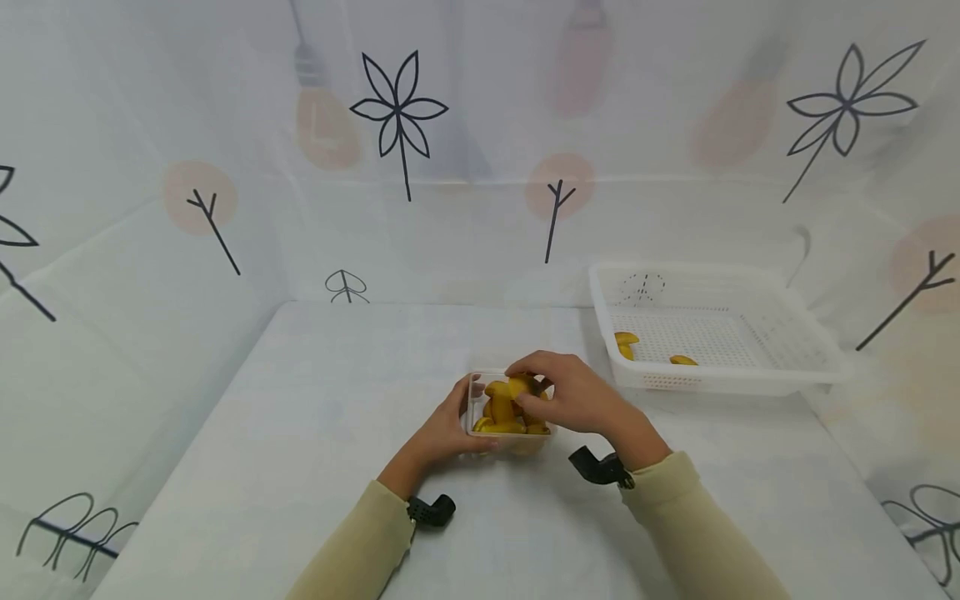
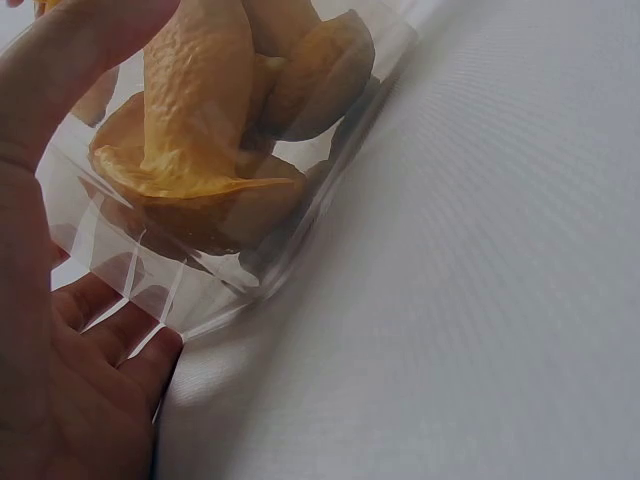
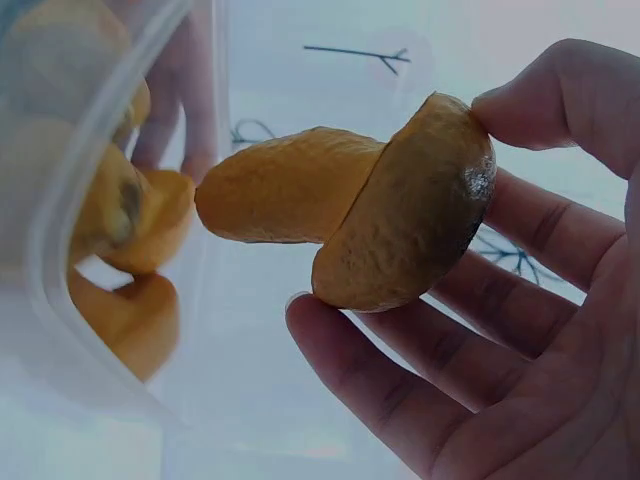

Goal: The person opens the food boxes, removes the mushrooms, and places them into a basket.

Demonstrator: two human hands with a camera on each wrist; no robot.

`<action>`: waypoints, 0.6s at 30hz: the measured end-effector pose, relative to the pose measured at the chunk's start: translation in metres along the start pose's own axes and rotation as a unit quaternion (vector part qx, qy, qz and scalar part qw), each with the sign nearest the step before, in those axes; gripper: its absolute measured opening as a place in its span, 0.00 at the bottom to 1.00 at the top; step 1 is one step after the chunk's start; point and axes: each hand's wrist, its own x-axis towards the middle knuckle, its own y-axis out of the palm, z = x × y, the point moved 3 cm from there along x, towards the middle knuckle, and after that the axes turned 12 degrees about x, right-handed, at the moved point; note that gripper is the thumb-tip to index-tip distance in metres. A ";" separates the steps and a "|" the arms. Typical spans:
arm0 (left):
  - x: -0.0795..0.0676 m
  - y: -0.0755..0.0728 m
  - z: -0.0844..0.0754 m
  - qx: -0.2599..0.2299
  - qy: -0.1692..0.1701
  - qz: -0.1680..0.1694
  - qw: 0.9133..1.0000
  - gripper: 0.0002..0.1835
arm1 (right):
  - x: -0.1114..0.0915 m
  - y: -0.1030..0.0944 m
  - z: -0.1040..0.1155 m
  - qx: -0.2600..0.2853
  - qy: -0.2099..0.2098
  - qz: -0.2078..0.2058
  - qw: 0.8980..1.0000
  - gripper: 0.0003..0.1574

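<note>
A clear plastic box [image 1: 517, 447] with several yellow-brown mushrooms [image 1: 501, 408] in it sits on the table in the head view. My left hand [image 1: 442, 427] grips the box from its left side, thumb along the near wall. In the left wrist view, the fingers [image 2: 150, 365] reach under and around the clear wall, and a mushroom [image 2: 200, 110] shows inside. My right hand [image 1: 566, 390] pinches one mushroom [image 3: 400, 215] by its cap between thumb and fingers. Its stem points toward the box in the right wrist view. From above, this hand overlaps the box's right side.
A white perforated plastic basket [image 1: 750, 382] stands at the back right of the white-covered table [image 1: 315, 400]. Inside the basket lie a few yellow mushrooms [image 1: 683, 360] near its front and left side. A white printed cloth [image 1: 465, 242] hangs behind the table.
</note>
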 end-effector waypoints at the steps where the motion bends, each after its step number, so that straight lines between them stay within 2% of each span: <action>1: 0.000 0.000 0.000 -0.001 0.000 0.000 1.000 0.59 | -0.001 -0.002 -0.001 0.000 0.000 -0.003 1.000 0.19; 8: 0.001 0.001 0.002 0.007 -0.001 -0.001 1.000 0.60 | -0.007 -0.020 -0.001 -0.009 0.030 -0.024 0.999 0.19; 18: 0.000 0.002 0.001 0.007 -0.005 -0.002 1.000 0.59 | -0.017 -0.049 -0.013 -0.029 0.042 -0.080 0.995 0.18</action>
